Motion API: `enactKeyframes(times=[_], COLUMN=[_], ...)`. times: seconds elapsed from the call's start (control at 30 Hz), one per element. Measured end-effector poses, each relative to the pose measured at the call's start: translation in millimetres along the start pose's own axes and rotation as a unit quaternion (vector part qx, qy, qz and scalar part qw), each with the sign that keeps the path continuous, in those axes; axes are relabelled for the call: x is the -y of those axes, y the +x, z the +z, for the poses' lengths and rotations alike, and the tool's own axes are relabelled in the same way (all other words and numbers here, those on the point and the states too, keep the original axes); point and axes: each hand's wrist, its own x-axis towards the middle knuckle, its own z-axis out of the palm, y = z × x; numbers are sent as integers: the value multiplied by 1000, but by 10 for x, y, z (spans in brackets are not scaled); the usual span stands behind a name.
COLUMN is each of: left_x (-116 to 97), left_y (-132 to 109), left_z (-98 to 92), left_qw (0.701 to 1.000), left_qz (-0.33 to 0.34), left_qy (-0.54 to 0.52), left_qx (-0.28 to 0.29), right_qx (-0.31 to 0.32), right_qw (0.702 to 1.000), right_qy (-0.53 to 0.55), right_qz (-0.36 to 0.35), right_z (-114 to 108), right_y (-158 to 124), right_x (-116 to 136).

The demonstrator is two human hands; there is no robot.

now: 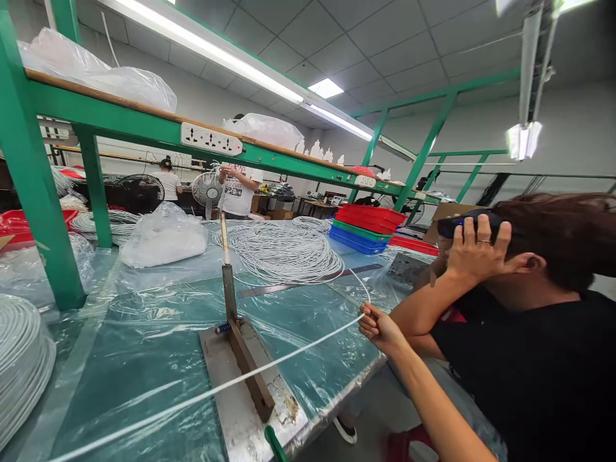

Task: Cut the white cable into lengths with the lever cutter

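Observation:
A white cable [289,355] runs from the lower left across the table to my right hand [378,326], whose fingers are closed around it near the table's right side. Beneath the cable stands a metal hand cutter [250,372] on a grey base plate, its lever [229,292] raised upright. Behind it lies a large loose coil of white cable [283,250], with a steel ruler [308,280] at its near edge. My left hand is outside the picture.
Beside me at the right sits a person in black [520,321], hand raised to a dark headset. Stacked trays [366,228], a plastic bag [166,237] and a wound coil [22,366] rest on the table [144,353]. A green shelf frame [144,131] spans above.

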Motion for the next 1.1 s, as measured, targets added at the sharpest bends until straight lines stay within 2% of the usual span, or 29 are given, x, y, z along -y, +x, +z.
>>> enactKeyframes(times=[0.07,0.17,0.23,0.3,0.37,0.53,0.63,0.73,0.83,0.93,1.1], left_x=[-109,-156,-156,-152,-143,-72,-49,-91,-159,-169,-59], left_y=[180,325,387,431,454,483,489,448,350,244,154], left_z=[352,798,994,1095,1120,1088,1094,1093,1043,942,728], left_qw=[999,992,987,985,984,980,977,975,970,961,963], left_qz=[-1,-2,14,15,10,78,87,111,173,202,234], left_qy=[21,48,43,32,17,-91,-120,-95,-11,73,76], left_qx=[-33,-115,-152,-168,-178,-159,-156,-167,-171,-172,-110], right_qx=[-4,0,10,21,32,55,57,52,37,16,-10], right_qw=[1000,1000,999,999,998,997,995,994,995,995,995], right_qy=[-4,-1,7,19,31,58,77,93,96,100,95], right_qz=[-6,-23,-33,-36,-33,-20,-14,-4,-4,-13,-27], right_z=[30,92,149,218,293,459,536,602,657,708,764], right_y=[-7,-40,-77,-120,-171,-350,-495,-638,-753,-843,-953], right_x=[-88,-231,-306,-354,-371,-316,-249,-189,-161,-169,-195])
